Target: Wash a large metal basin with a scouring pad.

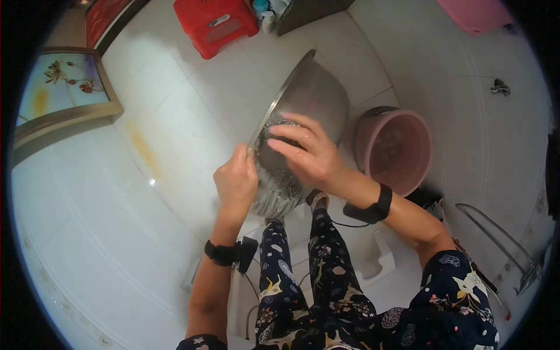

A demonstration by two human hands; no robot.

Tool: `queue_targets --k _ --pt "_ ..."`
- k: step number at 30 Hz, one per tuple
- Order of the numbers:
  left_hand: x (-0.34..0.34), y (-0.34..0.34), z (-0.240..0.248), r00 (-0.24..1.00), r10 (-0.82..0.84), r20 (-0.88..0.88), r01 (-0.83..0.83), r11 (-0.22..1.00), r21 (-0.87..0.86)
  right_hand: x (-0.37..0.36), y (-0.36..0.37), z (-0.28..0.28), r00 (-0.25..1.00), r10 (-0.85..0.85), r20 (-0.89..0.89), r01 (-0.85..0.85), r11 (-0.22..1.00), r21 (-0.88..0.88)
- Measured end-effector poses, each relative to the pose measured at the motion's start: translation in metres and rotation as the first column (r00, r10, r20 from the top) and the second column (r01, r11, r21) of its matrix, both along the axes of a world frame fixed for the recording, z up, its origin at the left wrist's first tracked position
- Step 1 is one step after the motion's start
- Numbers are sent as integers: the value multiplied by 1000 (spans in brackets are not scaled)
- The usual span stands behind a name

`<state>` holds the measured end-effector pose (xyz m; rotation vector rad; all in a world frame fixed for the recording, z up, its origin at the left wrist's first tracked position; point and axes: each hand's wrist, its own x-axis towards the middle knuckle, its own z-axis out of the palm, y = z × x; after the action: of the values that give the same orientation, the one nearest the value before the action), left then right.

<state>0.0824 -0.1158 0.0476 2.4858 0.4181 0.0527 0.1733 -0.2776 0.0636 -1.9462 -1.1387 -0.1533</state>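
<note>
A large metal basin [321, 87] is tipped on its side, its outer wall facing me. My left hand [236, 179] is closed around its rim. My right hand [312, 151] is bent over the wet outer wall, fingers slightly apart, pressing a grey wiry pad that looks like a steel wool scourer [276, 123]; the fingers partly hide it. Whitish wet streaks run down the lower wall of the basin, near my feet.
A pink bucket [426, 140] with liquid stands right of the basin. At the back are a red plastic stool [224, 44] and bottles [268, 22]. A framed picture [64, 81] leans at the left; a metal rail [496, 233] is at the right. The tiled floor [175, 111] has a yellowish stain.
</note>
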Motion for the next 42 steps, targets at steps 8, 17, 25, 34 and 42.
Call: queue_targets --k 8,17,25,34,42 --pt "-9 2 -5 999 -34 20 32 997 66 8 27 -3 982 174 79 -165 979 -117" --pt "-46 56 -11 998 64 5 -63 997 -45 149 18 -94 981 52 -188 -111 940 -322" --pt "47 50 17 960 -199 -197 163 969 -186 134 51 -97 992 99 -79 -120 934 -335" --pt "51 35 -5 976 -79 -202 85 996 23 0 67 -38 956 -257 -142 173 884 -433" --pt "27 49 8 983 -86 -162 62 987 -151 78 72 -96 900 -233 -369 9 856 -518"
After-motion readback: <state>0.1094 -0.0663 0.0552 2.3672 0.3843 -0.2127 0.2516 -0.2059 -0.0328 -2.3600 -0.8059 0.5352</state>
